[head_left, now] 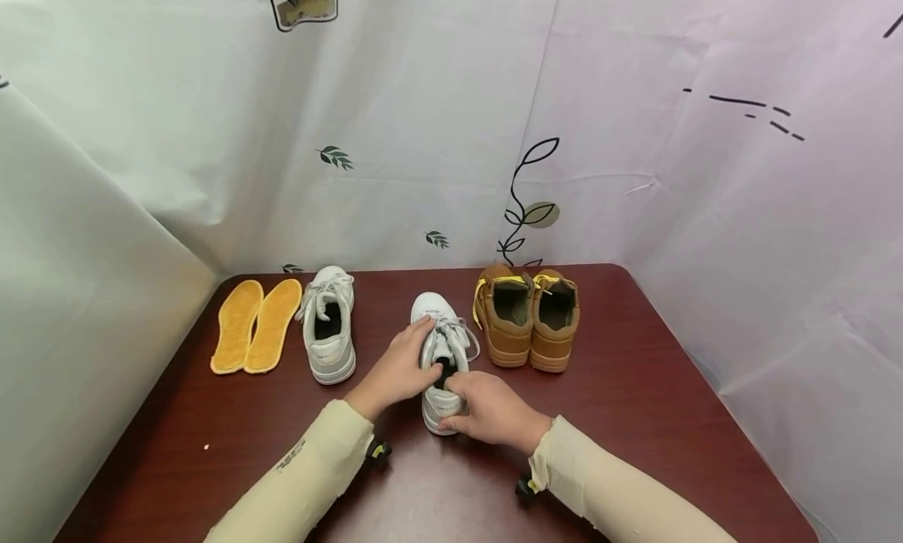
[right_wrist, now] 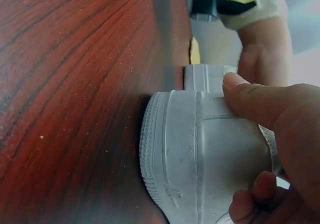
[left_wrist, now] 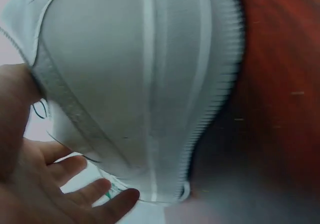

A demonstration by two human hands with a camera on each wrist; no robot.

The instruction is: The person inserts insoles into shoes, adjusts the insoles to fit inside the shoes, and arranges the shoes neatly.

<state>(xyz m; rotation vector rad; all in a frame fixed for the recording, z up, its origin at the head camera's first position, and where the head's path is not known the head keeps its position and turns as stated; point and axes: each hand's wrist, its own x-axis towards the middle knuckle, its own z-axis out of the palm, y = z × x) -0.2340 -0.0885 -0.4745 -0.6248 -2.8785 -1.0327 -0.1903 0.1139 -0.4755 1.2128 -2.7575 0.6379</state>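
A white lace-up sneaker [head_left: 430,305] stands in the middle of the table, toe pointing away from me. My left hand [head_left: 404,364] holds its left side, thumb at the collar opening and fingers along the upper by the laces. At the back, my right hand [head_left: 491,408] grips the heel, thumb on the outside and fingers at the collar. The left wrist view shows the sneaker's side wall [left_wrist: 115,83] up close beside the left hand's fingers. In the right wrist view, the right thumb presses on the heel [right_wrist: 182,139]. The sneaker's inside is mostly hidden.
Another white sneaker [head_left: 330,359] stands to the left, beside two yellow insoles [head_left: 238,323] lying side by side. To the right is a pair of brown shoes [head_left: 508,343] with yellow laces. A pale patterned curtain [head_left: 423,120] surrounds the dark red table [head_left: 635,418].
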